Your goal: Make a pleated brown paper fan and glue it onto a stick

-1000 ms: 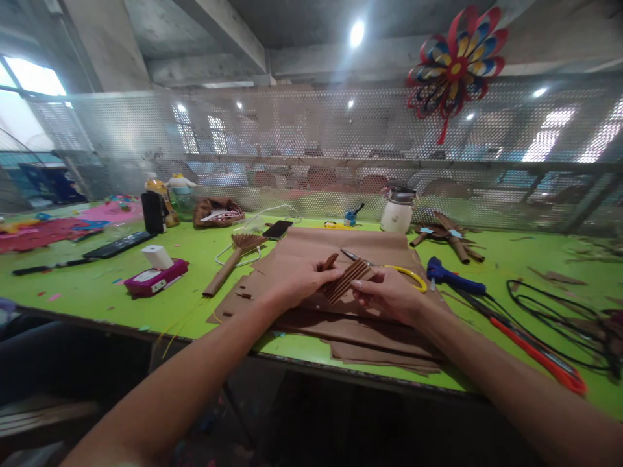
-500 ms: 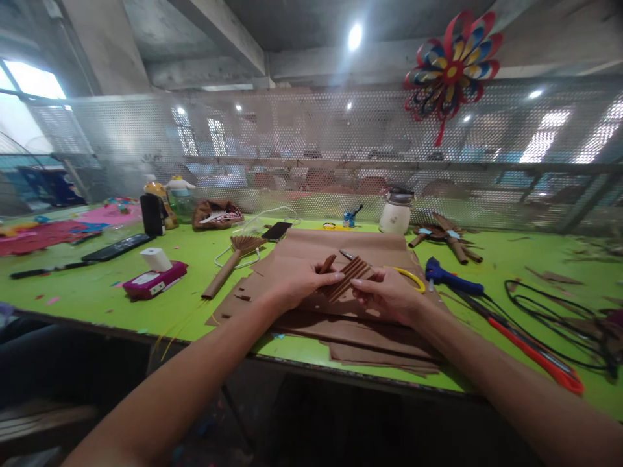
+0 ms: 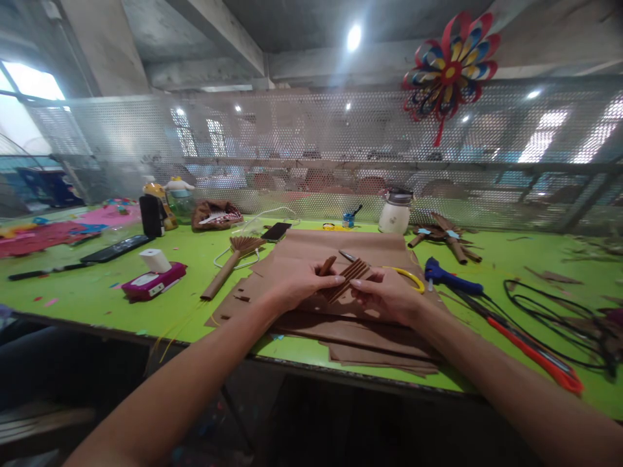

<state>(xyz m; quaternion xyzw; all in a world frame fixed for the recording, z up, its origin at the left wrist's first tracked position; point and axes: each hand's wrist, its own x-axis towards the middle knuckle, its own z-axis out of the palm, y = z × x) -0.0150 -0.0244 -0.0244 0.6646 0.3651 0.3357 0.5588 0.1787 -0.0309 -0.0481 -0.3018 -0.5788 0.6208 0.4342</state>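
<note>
A small piece of pleated brown paper (image 3: 346,283) is pinched between my two hands above the brown paper sheets (image 3: 311,253). My left hand (image 3: 304,284) grips its left side, thumb on top; a narrow folded brown strip (image 3: 326,264) sticks up by those fingers. On the right edge, my right hand (image 3: 387,293) holds the pleats between thumb and fingers. Scissors with a yellow handle (image 3: 409,279) lie just behind my right hand, partly hidden by it. To the left rests a rolled paper stick with a fanned top (image 3: 228,269).
On the right lie a blue glue gun (image 3: 455,277), a red-handled cutter (image 3: 538,353) and a looped black cable (image 3: 559,318). A magenta power strip (image 3: 154,281) sits left. Behind are a phone (image 3: 277,231), a white jar (image 3: 395,213) and rolled paper pieces (image 3: 452,240). A perforated screen (image 3: 292,130) closes the back.
My hands keep the pleated paper in almost the same position. The whole view has shifted very slightly; nothing on the table has been moved.
</note>
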